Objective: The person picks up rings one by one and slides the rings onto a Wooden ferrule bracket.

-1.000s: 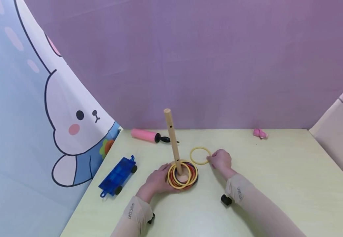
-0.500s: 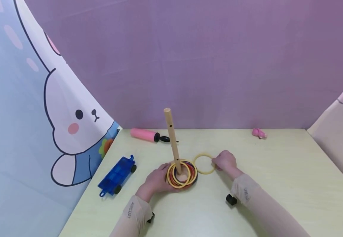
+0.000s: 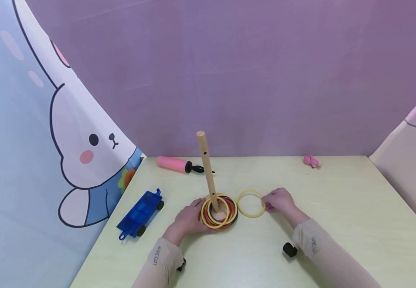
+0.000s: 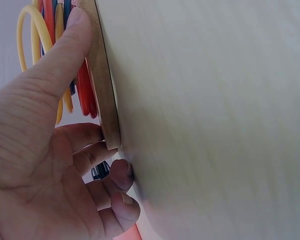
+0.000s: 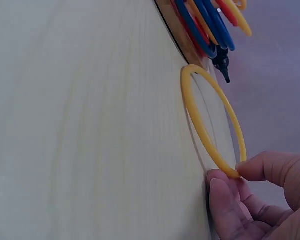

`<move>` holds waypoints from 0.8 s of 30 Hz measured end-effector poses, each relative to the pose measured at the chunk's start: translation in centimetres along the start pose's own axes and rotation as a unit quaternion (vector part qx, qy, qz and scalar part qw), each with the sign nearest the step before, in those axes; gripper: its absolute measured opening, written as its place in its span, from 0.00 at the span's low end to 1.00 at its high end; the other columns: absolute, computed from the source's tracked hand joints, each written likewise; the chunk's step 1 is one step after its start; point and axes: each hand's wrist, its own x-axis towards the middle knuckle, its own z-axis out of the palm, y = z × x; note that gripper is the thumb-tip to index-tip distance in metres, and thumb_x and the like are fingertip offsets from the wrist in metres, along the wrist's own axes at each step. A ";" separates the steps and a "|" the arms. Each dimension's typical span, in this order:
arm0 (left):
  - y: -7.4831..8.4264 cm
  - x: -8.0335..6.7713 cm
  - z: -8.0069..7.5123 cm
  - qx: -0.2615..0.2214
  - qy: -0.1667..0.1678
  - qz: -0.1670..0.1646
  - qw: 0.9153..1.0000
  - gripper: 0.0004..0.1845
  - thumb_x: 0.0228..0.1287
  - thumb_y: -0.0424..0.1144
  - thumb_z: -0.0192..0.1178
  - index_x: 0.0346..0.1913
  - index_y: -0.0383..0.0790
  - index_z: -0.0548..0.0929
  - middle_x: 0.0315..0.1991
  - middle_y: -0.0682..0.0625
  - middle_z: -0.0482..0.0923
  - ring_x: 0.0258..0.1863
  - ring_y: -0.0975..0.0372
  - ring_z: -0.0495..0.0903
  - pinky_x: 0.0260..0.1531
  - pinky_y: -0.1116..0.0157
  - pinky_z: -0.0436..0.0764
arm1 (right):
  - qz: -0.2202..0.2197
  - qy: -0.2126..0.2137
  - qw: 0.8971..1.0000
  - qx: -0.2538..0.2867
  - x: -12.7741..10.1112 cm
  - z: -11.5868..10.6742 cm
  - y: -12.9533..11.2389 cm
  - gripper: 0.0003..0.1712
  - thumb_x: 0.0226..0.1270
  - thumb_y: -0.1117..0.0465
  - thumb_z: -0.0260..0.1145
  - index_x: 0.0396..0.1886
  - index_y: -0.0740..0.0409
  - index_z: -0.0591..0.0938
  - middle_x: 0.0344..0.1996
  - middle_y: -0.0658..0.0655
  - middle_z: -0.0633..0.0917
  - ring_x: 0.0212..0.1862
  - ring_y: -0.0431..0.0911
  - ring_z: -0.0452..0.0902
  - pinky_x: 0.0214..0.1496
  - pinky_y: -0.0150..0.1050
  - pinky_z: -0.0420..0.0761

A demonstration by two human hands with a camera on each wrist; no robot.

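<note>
A wooden ring-toss stand has an upright post on a flat wooden base. Stacked red, blue and yellow rings lie around the foot of the post. My left hand grips the base from its left side, the thumb along its edge and the fingers curled at it. My right hand pinches the right side of a single yellow ring between thumb and fingertips. This ring lies nearly flat, close over the table, its far rim right at the base's edge.
A blue see-through toy wagon with black wheels stands at the left. Behind the post lies a pink hand pump with a black nozzle. A small pink toy sits near the table's back edge, in front of a purple backdrop.
My right hand has drawn the yellow ring nearer to me and a little to the right, from behind the stand's right side to beside it. The left hand has kept its grip.
</note>
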 end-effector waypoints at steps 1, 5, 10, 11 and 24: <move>0.0 0.0 0.0 0.000 0.001 0.002 1.000 0.63 0.38 0.70 0.73 0.75 0.41 0.60 0.71 0.43 0.62 0.63 0.43 0.69 0.59 0.45 0.72 | 0.001 -0.004 1.000 0.008 -0.2 -0.1 0.1 0.12 0.58 0.70 0.66 0.37 0.77 0.81 0.21 0.61 0.84 0.22 0.46 0.82 0.29 0.39 0.85; 0.0 -0.1 -0.2 -0.001 0.001 0.005 1.000 0.62 0.39 0.69 0.72 0.75 0.41 0.60 0.72 0.43 0.61 0.63 0.43 0.70 0.59 0.46 0.72 | 0.001 -0.025 0.999 0.044 -1.0 -0.7 0.3 0.14 0.60 0.70 0.66 0.40 0.79 0.80 0.22 0.61 0.84 0.22 0.45 0.81 0.30 0.39 0.85; 0.0 -0.1 -0.2 -0.001 -0.004 0.003 1.000 0.62 0.39 0.69 0.73 0.75 0.41 0.59 0.72 0.42 0.60 0.63 0.43 0.69 0.59 0.45 0.71 | -0.011 -0.041 0.997 0.059 -1.9 -1.5 0.5 0.15 0.62 0.70 0.65 0.43 0.80 0.79 0.23 0.60 0.84 0.24 0.43 0.81 0.31 0.37 0.85; 0.0 -0.1 -0.2 0.000 -0.006 0.001 1.000 0.63 0.39 0.69 0.73 0.75 0.42 0.59 0.72 0.42 0.60 0.63 0.43 0.69 0.59 0.45 0.71 | -0.014 -0.044 0.997 0.058 -2.1 -1.6 0.5 0.15 0.62 0.70 0.65 0.44 0.80 0.79 0.24 0.60 0.84 0.25 0.43 0.81 0.32 0.37 0.85; -0.1 0.1 0.1 -0.005 -0.012 -0.005 1.000 0.64 0.37 0.71 0.72 0.76 0.44 0.58 0.73 0.43 0.60 0.65 0.44 0.67 0.61 0.46 0.70 | -0.047 -0.056 0.994 0.083 -5.6 -3.3 -0.5 0.17 0.65 0.69 0.64 0.47 0.81 0.78 0.29 0.61 0.86 0.28 0.43 0.82 0.35 0.37 0.85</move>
